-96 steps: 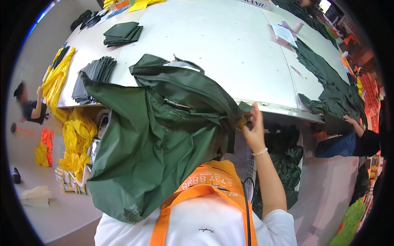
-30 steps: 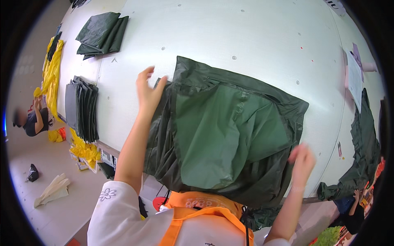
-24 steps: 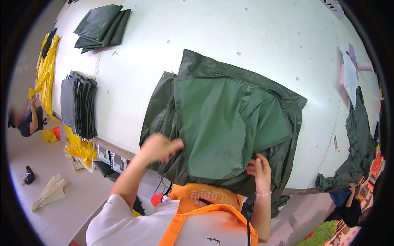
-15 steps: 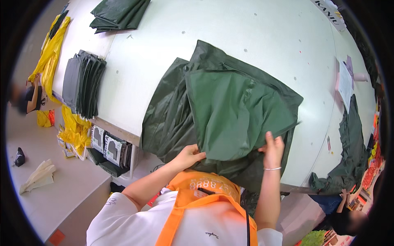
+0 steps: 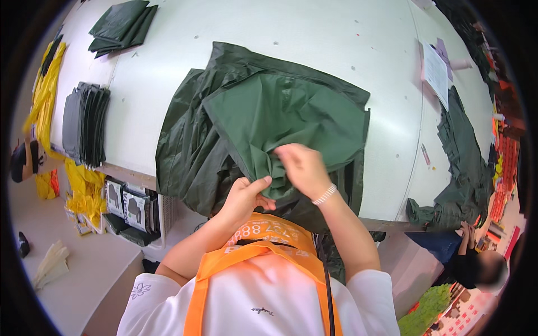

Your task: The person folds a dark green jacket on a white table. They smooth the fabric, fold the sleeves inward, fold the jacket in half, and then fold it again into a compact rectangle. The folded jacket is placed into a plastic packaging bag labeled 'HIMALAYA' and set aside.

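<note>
A dark green coated-cloth piece point(image 5: 314, 115) lies crumpled on the white table before me, its flap with the lighter green face on top. My left hand point(image 5: 246, 197) pinches the near edge of this green cloth between thumb and fingers. Just right of it, my right hand point(image 5: 305, 171) is over the flap, fingertips against the cloth where it bunches into folds. Motion smears the right fingers, so their grip does not show clearly. Darker, shinier layers of the cloth spread out to the left and under the flap.
At the left stands a stack of folded dark pieces point(image 5: 85, 123), with a folded green pile point(image 5: 123, 25) beyond. Yellow cloth point(image 5: 47, 95) hangs off the left end. Packaged goods point(image 5: 134, 207) sit below the table edge. Rightward lie papers point(image 5: 434, 73) and green cloth point(image 5: 462, 162). People work at both sides.
My right hand has left the cloth's right edge and moved leftward over the flap, close to my left hand. The flap's near edge is now bunched. The whole view has shifted somewhat.
</note>
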